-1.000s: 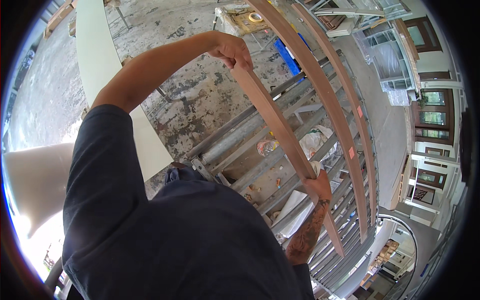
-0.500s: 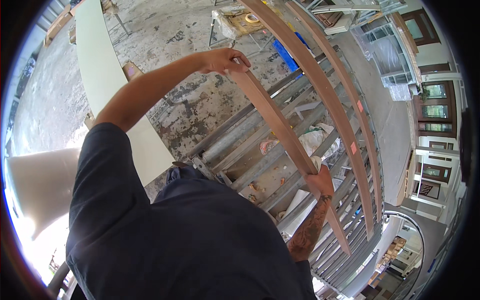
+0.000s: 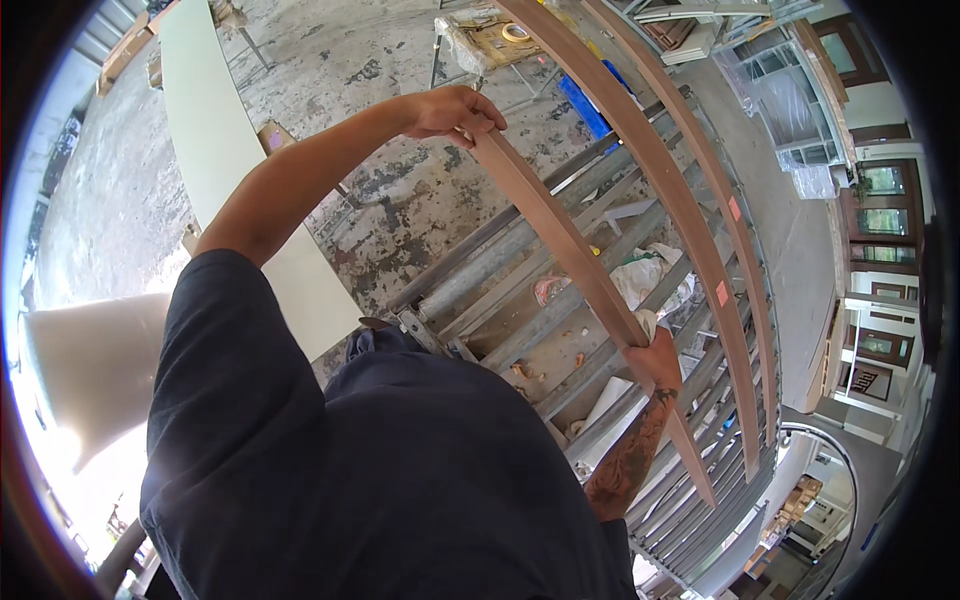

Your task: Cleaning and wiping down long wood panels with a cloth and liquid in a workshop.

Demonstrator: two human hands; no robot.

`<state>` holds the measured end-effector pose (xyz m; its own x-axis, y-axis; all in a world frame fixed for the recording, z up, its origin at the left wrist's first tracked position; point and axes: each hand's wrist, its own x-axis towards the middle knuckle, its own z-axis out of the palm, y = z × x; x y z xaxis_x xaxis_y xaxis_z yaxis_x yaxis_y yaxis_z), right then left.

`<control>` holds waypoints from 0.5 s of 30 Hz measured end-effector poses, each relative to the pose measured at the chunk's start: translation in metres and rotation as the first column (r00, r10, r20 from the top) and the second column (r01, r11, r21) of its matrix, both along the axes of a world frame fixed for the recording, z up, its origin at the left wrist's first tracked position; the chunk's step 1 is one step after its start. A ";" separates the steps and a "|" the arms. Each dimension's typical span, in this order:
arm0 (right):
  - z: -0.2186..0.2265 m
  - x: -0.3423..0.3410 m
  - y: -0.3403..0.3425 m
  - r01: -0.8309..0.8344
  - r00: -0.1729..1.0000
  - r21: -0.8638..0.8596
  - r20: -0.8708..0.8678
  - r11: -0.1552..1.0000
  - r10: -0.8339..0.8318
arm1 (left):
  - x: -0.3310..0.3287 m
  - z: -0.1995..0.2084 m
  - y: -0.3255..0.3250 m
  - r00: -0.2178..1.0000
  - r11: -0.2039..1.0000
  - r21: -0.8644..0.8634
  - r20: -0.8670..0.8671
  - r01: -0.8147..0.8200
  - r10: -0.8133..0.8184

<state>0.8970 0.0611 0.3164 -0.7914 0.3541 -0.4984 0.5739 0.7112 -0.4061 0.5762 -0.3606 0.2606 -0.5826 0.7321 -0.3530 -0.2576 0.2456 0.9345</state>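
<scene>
A long brown wooden strip [image 3: 555, 235] slants across the metal rack [image 3: 510, 265] in front of me. My left hand [image 3: 455, 112] is closed over the strip's far end, with the fingers curled around its edge. Farther down the strip, my tattooed right hand [image 3: 655, 362] presses against it and grips a small pale wad [image 3: 646, 322], perhaps cloth or paper. Beyond the right hand the strip's near end sticks out over the bars. Two more brown strips [image 3: 690, 205], [image 3: 735, 210] lie to the right, each bearing a pink tag.
A long pale panel [image 3: 290, 275] stands on the left over the stained concrete floor. Under the rack lie crumpled white plastic [image 3: 650, 275] and wood scraps. A small plastic-covered table [image 3: 490, 48] holds a tape roll [image 3: 515, 32]; a blue object [image 3: 590, 105] is beside it. Wrapped frames [image 3: 795, 110] are at the far right.
The whole view has shifted slightly, so everything sits a little farther right. My left fingers have curled more around the strip's end. The right hand keeps about the same place on the strip.
</scene>
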 end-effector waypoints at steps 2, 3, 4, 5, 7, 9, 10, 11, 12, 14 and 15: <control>0.003 -0.001 -0.002 0.015 1.000 0.003 -0.006 1.000 -0.015 | -0.002 0.000 -0.002 1.000 0.999 0.046 0.022 0.001 -0.002; 0.004 -0.001 -0.001 -0.005 1.000 -0.017 -0.002 1.000 0.005 | 0.000 -0.001 -0.004 1.000 0.999 0.043 0.019 0.003 -0.004; 0.004 -0.001 0.000 -0.021 1.000 -0.035 0.000 0.999 0.021 | 0.004 0.000 -0.004 0.997 0.995 0.086 0.060 -0.051 0.046; 0.005 -0.001 -0.001 -0.017 1.000 -0.037 -0.003 0.999 0.017 | 0.008 0.001 -0.004 0.990 0.986 0.126 0.103 -0.107 0.094; 0.007 -0.001 -0.004 0.021 0.999 -0.015 0.028 1.000 -0.020 | 0.012 0.006 -0.007 0.985 0.985 0.086 0.098 -0.148 0.139; 0.005 0.000 0.000 0.009 1.000 -0.011 0.016 1.000 -0.009 | 0.022 0.009 -0.002 0.978 0.981 0.048 0.094 -0.189 0.184; 0.004 -0.001 0.000 -0.014 1.000 -0.009 0.004 1.000 0.014 | 0.029 0.008 0.000 0.975 0.976 0.006 -0.041 -0.218 0.218; 0.004 0.000 -0.001 -0.017 1.000 -0.009 0.005 1.000 0.017 | 0.032 0.006 0.002 0.954 0.967 -0.032 -0.176 -0.252 0.242; 0.003 0.002 -0.001 -0.013 1.000 -0.018 0.009 1.000 0.013 | 0.033 0.002 0.003 0.954 0.967 -0.032 -0.176 -0.254 0.245; 0.004 0.000 -0.001 -0.011 1.000 -0.026 0.009 1.000 0.011 | 0.032 -0.007 0.006 0.913 0.976 -0.017 -0.358 -0.216 0.195; 0.004 0.000 -0.002 -0.013 1.000 -0.017 -0.001 1.000 0.013 | 0.030 -0.011 0.006 0.912 0.976 -0.016 -0.360 -0.216 0.196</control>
<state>0.8967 0.0593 0.3206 -0.7962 0.3356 -0.5035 0.5645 0.7115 -0.4184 0.6059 -0.3546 0.2493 -0.8123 0.5681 -0.1317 0.0372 0.2759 0.9605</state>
